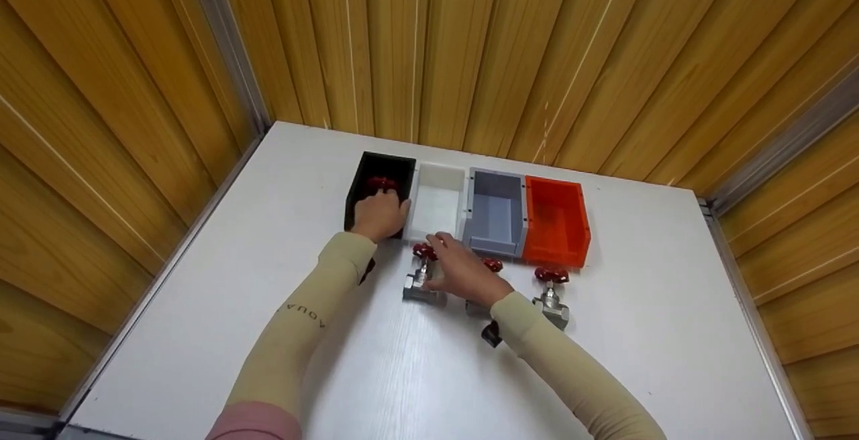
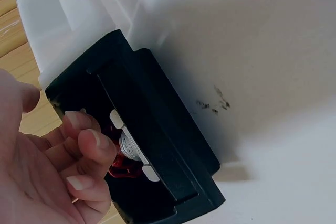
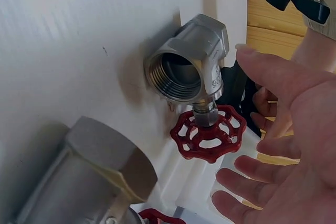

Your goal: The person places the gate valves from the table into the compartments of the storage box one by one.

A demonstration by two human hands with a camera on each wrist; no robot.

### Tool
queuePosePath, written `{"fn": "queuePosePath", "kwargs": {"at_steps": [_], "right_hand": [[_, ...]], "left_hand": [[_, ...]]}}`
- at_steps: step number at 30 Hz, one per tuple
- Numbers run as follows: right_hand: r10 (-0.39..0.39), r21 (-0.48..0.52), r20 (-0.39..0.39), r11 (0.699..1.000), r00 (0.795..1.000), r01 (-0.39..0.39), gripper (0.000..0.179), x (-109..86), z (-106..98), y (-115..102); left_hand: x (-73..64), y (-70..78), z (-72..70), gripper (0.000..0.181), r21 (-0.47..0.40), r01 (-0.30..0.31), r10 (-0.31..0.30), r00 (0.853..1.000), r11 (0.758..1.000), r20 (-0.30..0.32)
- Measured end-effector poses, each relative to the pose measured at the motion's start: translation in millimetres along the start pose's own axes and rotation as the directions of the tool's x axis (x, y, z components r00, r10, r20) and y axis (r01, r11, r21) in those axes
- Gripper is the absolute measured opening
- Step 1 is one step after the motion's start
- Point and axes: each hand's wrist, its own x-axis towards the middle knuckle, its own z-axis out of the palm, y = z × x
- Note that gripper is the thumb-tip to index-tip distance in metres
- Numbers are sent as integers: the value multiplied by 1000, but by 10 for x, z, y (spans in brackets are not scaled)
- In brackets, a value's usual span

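Note:
My left hand [image 1: 380,214] is in the mouth of the black bin [image 2: 157,121], its fingers loosely bent beside a gate valve [image 2: 131,148] with a red handwheel. The valve lies inside that bin; the fingers partly cover it, and no grip on it shows. In front of the white bin [image 1: 437,200], my right hand [image 1: 466,272] reaches over the table with fingers spread. Nearest to it is a second metal valve [image 3: 191,61] with a red wheel [image 3: 209,135]. A gap shows between that valve and the fingers in the right wrist view.
A third valve [image 1: 493,265] is partly hidden behind the right hand, and another valve [image 1: 551,302] stands to its right. A grey bin [image 1: 496,215] and an orange bin [image 1: 556,218] continue the row. Wood-patterned walls [image 1: 456,44] enclose the white table [image 1: 268,185].

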Motion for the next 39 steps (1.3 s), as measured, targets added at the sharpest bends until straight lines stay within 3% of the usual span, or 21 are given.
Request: {"fn": "queuePosePath", "kwargs": {"at_steps": [21,33,39], "right_hand": [[-24,-100,23,995,999,26,124,-9,151,24],[5,-94,1,996,1000,-5,129,-1,233,-54],[-13,-158,-22,987,1000,10,128,41,248,-42]], "left_hand": [[72,106,132,56,18,-8,8,1000,1000,3],[47,143,171,50,74,-22,23,1000,997,-15],[61,172,158,50,100,-28,27,1000,995,10]]}}
